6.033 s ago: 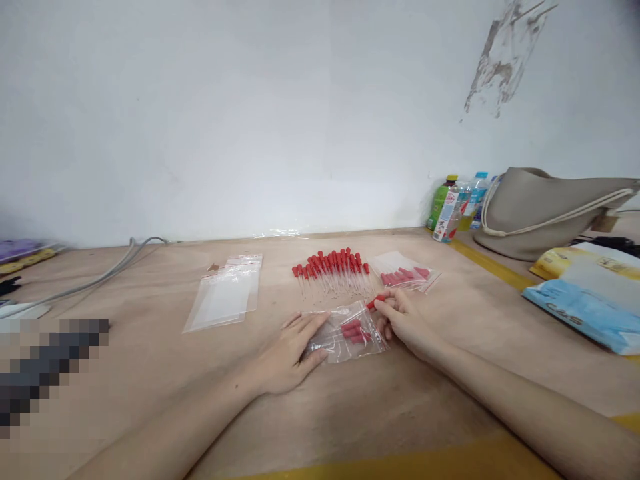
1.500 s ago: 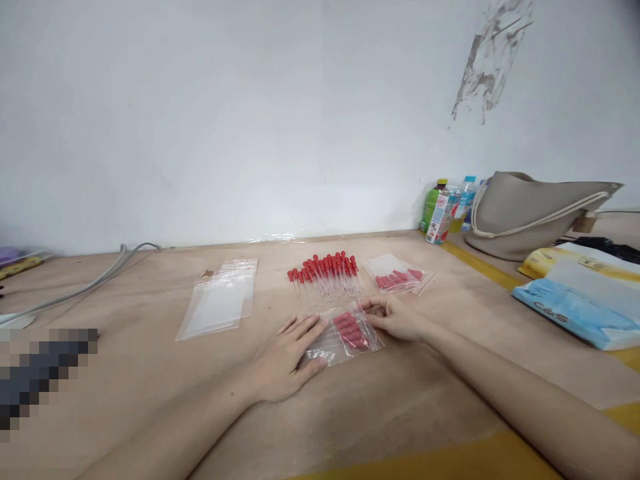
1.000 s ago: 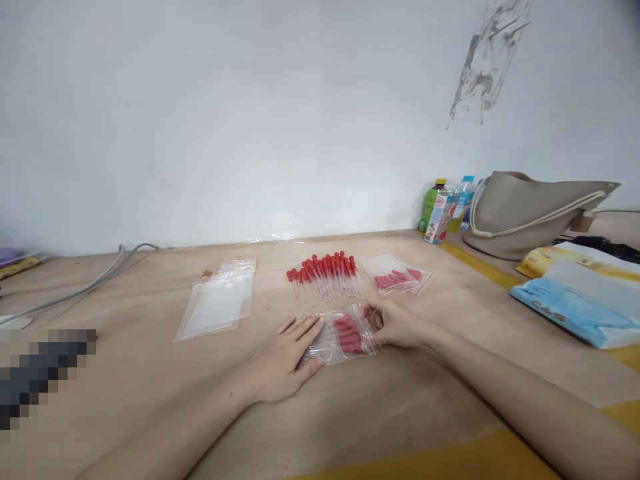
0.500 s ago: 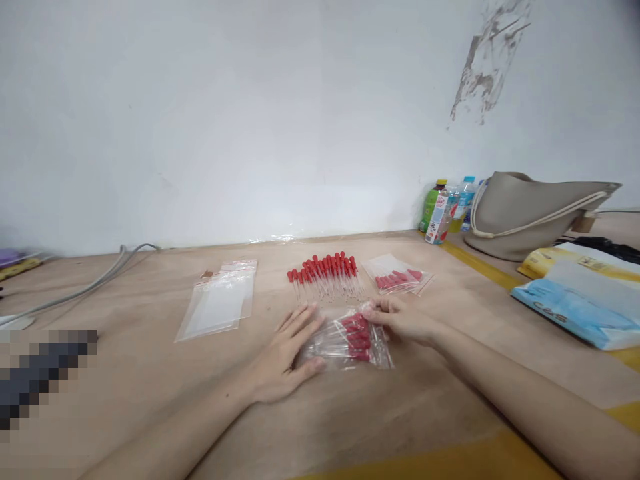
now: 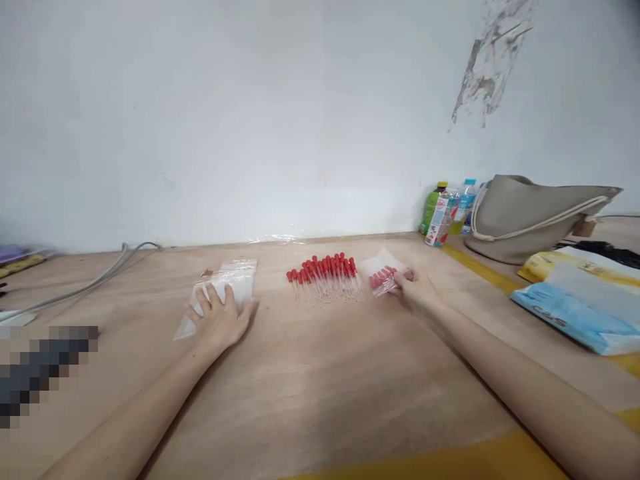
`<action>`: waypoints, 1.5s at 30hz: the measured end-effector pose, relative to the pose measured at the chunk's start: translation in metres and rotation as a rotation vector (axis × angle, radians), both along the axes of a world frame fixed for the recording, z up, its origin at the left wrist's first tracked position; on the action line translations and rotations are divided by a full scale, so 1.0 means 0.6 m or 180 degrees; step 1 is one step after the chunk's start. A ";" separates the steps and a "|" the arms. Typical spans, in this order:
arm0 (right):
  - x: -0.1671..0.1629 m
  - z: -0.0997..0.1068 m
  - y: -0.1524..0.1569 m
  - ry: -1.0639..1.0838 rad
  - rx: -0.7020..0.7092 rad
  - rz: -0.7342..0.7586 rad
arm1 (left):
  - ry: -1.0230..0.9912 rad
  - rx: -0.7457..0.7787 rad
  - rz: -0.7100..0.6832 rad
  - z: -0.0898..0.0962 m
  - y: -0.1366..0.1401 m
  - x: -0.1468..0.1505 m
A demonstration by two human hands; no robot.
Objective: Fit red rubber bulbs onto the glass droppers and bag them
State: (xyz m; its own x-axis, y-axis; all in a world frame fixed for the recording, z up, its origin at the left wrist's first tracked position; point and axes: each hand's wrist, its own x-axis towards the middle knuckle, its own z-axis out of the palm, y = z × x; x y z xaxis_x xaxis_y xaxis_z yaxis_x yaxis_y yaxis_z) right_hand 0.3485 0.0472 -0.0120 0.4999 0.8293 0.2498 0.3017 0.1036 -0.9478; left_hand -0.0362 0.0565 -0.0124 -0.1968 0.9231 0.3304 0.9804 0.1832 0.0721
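Observation:
With fingers spread, my left hand (image 5: 220, 320) rests on the flat clear zip-lock bags (image 5: 243, 283) at the left. My right hand (image 5: 414, 288) is closed at the edge of a clear bag of red-topped droppers (image 5: 383, 279), pinching it between thumb and fingers. That bag lies over or against a white-backed bag (image 5: 384, 258); the overlap hides how much of each shows. Between my hands, several loose droppers (image 5: 330, 270) lie side by side, red bulbs toward the wall and thin clear tubes toward me.
Drink bottles (image 5: 437, 215) and a grey bag (image 5: 535, 217) stand by the wall at the right. Blue and yellow soft packs (image 5: 575, 313) lie nearer. A grey cable (image 5: 107, 272) crosses the left side. Yellow tape (image 5: 440, 460) marks the table's near side.
My right hand has carried the bag of droppers from the front middle to the right, onto the bag there. My left hand has let go and moved left onto the flat bags.

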 end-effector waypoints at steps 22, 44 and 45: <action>-0.112 0.040 0.122 -0.2286 -0.1235 -0.0015 | 0.0583 0.0080 -0.0540 0.017 -0.023 0.011; -0.112 -0.010 -0.058 0.0968 0.0418 0.0655 | -0.0490 -0.0606 -0.3703 0.020 -0.100 0.082; -0.114 -0.013 -0.062 0.1048 0.0357 0.0697 | -0.0528 -0.0629 -0.3724 0.020 -0.100 0.083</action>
State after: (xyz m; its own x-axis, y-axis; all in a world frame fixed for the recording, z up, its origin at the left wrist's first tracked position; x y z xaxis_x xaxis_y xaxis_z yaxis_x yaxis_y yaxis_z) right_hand 0.2800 0.0101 -0.0196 0.3829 0.9017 0.2009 -0.0565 0.2400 -0.9691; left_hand 0.0133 -0.0038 -0.0006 0.7690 0.6028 0.2126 0.5415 -0.7911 0.2845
